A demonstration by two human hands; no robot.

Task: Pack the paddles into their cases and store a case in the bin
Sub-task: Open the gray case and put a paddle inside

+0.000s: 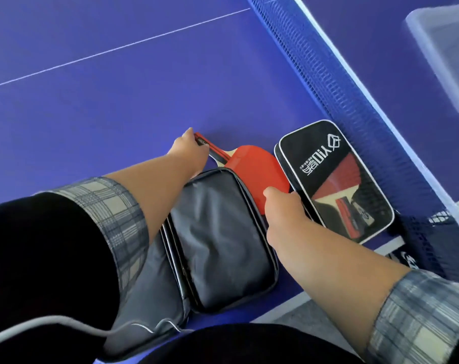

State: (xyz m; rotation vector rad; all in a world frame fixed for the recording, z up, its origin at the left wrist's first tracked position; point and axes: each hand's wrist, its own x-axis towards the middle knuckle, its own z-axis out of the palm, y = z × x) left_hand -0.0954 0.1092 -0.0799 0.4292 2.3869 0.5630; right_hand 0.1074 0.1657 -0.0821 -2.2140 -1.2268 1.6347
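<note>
A red paddle (pixel 257 169) lies on the blue table just beyond an open grey case (pixel 223 237), whose two halves are spread flat. My left hand (pixel 190 148) is closed around the paddle's handle. My right hand (pixel 283 206) pinches the near edge of the red blade, between the open case and a second, closed black case (pixel 333 179) with a white logo and a printed paddle picture. That closed case lies against the net. A clear plastic bin (pixel 444 56) sits beyond the net at the upper right, blurred.
The blue net (pixel 328 82) with its white top band runs diagonally from top centre to the right edge. A white line (pixel 118 48) crosses the table surface at the upper left. The table's near edge (pixel 289 303) is just below the open case.
</note>
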